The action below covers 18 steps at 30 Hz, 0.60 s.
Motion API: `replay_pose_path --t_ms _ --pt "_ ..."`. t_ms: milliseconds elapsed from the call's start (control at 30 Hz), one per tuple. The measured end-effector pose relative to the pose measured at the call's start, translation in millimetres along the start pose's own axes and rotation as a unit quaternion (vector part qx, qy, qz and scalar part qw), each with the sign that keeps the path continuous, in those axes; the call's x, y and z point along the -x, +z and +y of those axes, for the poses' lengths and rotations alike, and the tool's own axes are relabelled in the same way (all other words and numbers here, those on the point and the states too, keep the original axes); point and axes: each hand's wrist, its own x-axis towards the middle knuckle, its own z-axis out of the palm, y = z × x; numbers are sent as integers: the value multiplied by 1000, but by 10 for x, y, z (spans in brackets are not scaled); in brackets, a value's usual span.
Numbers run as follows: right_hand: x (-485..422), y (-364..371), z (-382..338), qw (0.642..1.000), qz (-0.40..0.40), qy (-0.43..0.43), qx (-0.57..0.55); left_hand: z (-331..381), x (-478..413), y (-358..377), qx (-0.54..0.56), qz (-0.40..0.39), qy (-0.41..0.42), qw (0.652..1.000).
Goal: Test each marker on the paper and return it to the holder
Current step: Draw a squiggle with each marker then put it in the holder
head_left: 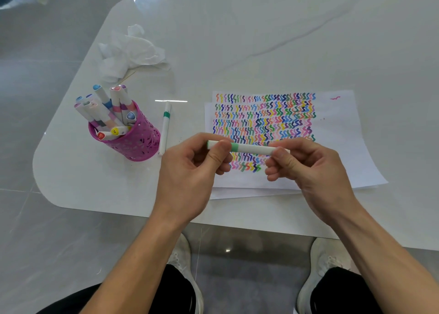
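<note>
A white marker with a light green band lies level between both hands, above the near edge of the paper. My left hand pinches its left end and my right hand grips its right end. The paper is covered with rows of coloured squiggles. The pink mesh holder stands to the left with several white markers in it. Another white marker with a darker green band lies on the table beside the holder.
A crumpled white tissue lies behind the holder, near the table's rounded left corner. The white table edge runs just in front of my wrists. My knees and white shoes show below it.
</note>
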Motion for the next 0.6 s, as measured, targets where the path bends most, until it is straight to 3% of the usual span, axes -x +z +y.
replay_pose_path --t_ms 400,600 --pt "37 26 68 999 -9 36 -11 -30 14 -3 27 -4 -3 1000" --pt "18 164 104 998 4 -5 59 87 -55 -139 -7 96 80 992"
